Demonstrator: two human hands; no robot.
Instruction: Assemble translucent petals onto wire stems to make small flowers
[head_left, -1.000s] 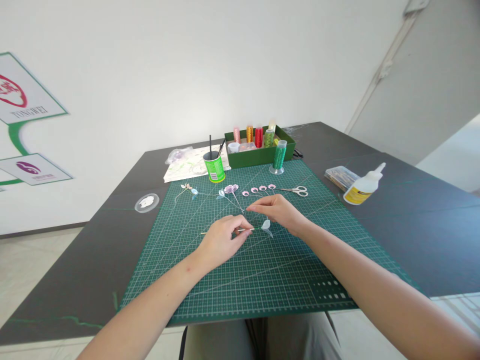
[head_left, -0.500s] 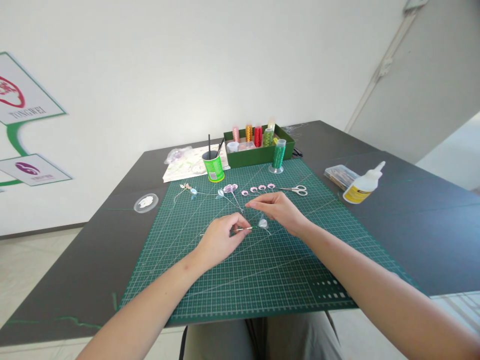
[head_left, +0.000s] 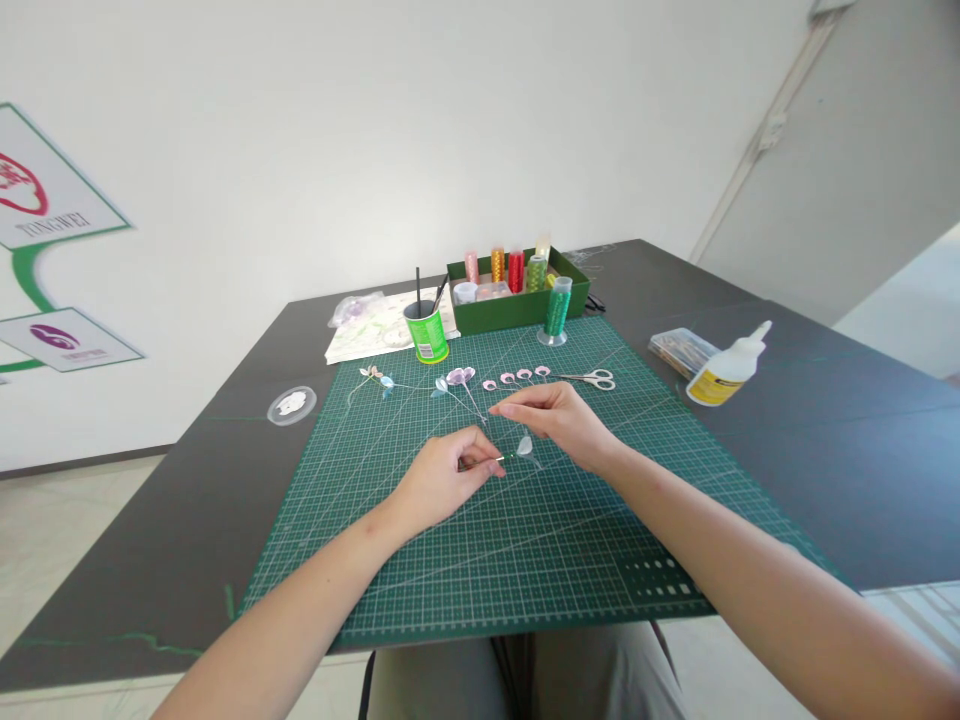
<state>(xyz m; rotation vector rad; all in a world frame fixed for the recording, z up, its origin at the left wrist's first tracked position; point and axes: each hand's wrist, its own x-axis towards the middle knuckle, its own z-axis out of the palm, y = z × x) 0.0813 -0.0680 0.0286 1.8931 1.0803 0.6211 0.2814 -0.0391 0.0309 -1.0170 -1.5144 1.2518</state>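
Note:
My left hand is closed in a pinch over the cutting mat, its thumb and forefinger on a thin wire flower stem. Pale, whitish petals stand at the stem's right end, with a bit of green just below them. Higher and to the right, my right hand has its thumb and fingertips pressed together; whatever lies between them is too fine to make out. Just beyond the hands lie a purple wire flower, a blue one and several small pink loops.
Scissors rest right of the pink loops. A green thread spool stands before a green box of spools. Also around are a green can, a glue bottle, a clear case and a small dish.
The pale petals have turned on the stem and show a different side. Both hands stay nearly in place, the right one shifting very slightly left.

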